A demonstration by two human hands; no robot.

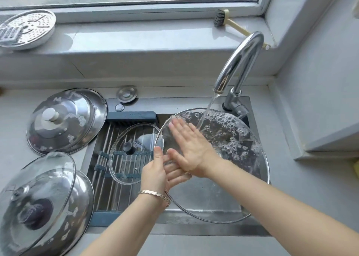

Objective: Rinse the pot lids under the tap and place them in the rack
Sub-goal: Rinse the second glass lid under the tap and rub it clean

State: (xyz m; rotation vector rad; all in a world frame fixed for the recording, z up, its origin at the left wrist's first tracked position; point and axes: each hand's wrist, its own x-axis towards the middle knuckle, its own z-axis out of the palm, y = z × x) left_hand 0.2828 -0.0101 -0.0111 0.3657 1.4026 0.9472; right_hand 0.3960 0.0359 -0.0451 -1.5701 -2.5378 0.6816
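A large glass pot lid (229, 180), foamy on its far half, is tilted over the sink under the running tap (240, 61). My left hand (157, 174) grips its left rim, thumb on top and fingers showing through the glass. My right hand (186, 147) lies flat and open on the lid's upper face. A smaller glass lid (124, 158) with a dark knob rests on the roll-up rack (104, 149) across the sink's left part.
Soapy steel lids (64, 120) are stacked on the counter at the left, with a glass lid over another steel lid (38, 203) nearer me. A perforated steamer plate (27, 28) and a dish brush (223, 19) sit on the window sill. A wall stands on the right.
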